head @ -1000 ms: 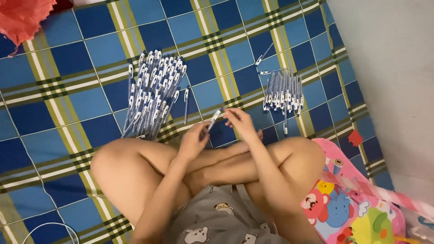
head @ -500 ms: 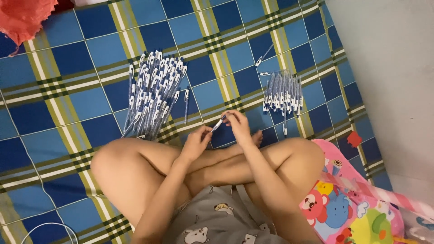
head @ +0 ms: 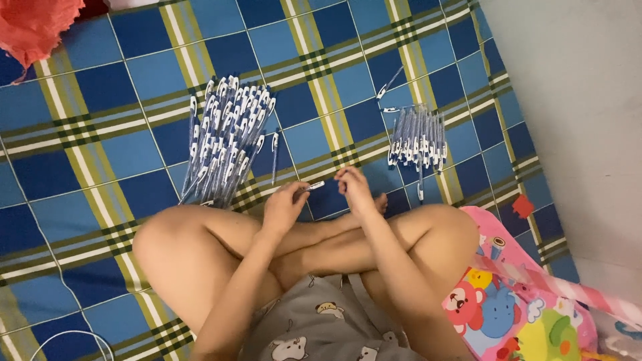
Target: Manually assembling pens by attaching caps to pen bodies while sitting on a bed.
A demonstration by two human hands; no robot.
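Left hand (head: 284,207) pinches a pen (head: 311,186), fingers closed on it. Right hand (head: 353,189) fingertips meet the pen's tip (grip unclear). Big pen pile (head: 227,144) nearby.

The small white pen part (head: 313,186) pinched in the left hand (head: 284,207) is too small and blurred to identify, and most of it sits behind the fingertips. What the right hand (head: 354,189) grips, if anything, is hidden by its curled fingers. The red cloth (head: 33,27) is cut off by the top left corner (so is the white cord (head: 63,333) at the bottom edge). The pink cartoon mat (head: 528,307) runs off the right and bottom edges.
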